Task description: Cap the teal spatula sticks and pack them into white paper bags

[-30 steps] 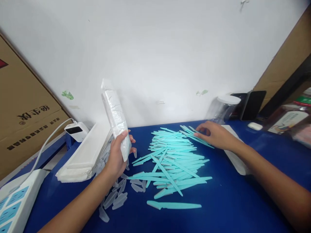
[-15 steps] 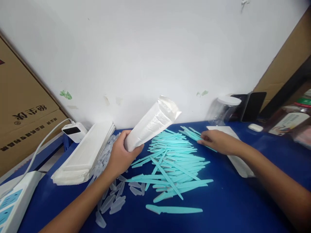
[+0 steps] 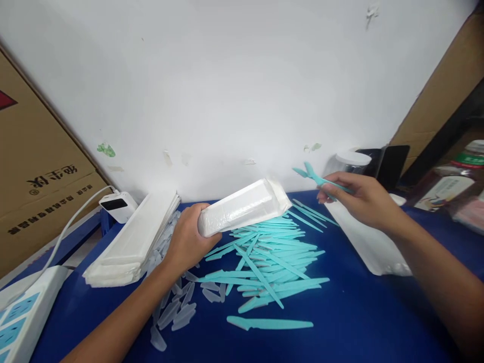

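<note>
My left hand (image 3: 191,234) is wrapped round a white plastic pouch (image 3: 242,205), whose loose end points right above the pile. Between the fingers of my right hand (image 3: 353,196) are turquoise eyebrow razors (image 3: 310,172), at least two, crossed and lifted off the table. A big pile of the same turquoise razors (image 3: 270,257) covers the middle of the blue table, and a few lie apart at its back right. Clear plastic blade caps (image 3: 177,307) are scattered left of the pile. Under my right forearm lies another white pouch (image 3: 372,247).
A stack of flat white pouches (image 3: 124,242) lies at left, near a white device with a dark screen (image 3: 119,204) and a power strip (image 3: 28,312). At back right stand a clear jar with white lid (image 3: 351,159), a phone (image 3: 393,164) and a bottle (image 3: 449,184).
My right hand has risen from the table with razors between its fingers. In my left hand, the pouch has tipped lower, closer to level.
</note>
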`<state>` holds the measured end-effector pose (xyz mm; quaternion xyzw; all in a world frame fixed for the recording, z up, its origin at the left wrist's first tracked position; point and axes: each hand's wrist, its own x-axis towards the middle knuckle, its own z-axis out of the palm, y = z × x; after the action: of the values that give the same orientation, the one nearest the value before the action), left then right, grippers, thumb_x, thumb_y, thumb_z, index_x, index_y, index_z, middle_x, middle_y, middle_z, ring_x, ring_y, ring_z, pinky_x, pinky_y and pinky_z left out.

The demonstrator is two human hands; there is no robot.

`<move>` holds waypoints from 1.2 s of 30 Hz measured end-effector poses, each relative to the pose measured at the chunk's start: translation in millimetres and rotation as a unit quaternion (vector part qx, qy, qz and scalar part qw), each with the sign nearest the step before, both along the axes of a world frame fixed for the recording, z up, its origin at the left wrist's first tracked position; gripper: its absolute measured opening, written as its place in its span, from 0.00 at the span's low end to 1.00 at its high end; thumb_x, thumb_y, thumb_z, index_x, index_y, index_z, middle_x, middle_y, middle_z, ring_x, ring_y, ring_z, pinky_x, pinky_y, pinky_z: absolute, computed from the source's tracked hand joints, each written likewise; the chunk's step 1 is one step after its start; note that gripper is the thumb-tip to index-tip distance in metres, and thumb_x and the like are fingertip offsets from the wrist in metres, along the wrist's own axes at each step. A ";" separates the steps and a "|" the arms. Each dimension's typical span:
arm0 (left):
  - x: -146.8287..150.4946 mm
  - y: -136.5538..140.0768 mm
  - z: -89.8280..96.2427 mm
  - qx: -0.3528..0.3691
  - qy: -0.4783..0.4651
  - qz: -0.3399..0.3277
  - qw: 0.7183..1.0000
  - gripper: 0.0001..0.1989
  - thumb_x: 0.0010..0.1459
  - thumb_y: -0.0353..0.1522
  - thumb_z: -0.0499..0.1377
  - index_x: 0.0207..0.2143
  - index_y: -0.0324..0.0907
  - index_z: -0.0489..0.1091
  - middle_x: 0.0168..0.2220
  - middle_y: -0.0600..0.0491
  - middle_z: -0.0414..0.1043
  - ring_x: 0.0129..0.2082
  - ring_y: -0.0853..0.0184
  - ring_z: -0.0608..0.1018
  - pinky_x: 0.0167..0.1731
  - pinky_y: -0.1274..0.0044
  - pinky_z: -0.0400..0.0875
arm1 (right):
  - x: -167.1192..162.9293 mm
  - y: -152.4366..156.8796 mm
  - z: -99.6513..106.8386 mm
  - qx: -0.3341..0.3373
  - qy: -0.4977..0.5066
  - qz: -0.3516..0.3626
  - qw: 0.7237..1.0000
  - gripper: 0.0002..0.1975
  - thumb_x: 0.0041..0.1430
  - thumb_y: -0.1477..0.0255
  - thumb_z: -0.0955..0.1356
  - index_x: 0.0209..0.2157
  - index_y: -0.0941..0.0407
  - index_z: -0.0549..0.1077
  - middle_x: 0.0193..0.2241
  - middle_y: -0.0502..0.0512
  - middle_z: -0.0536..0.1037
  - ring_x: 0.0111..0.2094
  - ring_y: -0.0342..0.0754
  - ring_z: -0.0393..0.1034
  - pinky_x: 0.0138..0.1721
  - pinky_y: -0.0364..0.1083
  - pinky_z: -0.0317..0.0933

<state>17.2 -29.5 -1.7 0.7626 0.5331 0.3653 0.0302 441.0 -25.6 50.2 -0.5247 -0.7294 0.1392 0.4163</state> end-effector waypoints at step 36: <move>23.3 -19.7 -4.9 0.003 -0.045 -0.056 0.997 0.23 0.51 0.32 0.70 0.50 0.47 0.72 0.47 0.49 0.78 0.46 0.52 0.79 0.43 0.65 0.73 | -84.4 -50.3 -15.9 0.038 0.066 0.008 0.997 0.12 0.66 0.62 0.74 0.49 0.45 0.87 0.22 0.49 0.74 0.23 0.47 0.64 0.27 0.49 0.63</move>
<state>40.5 -49.2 -6.6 0.7742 0.4866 0.3983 0.0725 356.5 -75.9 34.2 -0.4923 -0.7089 0.1488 0.4826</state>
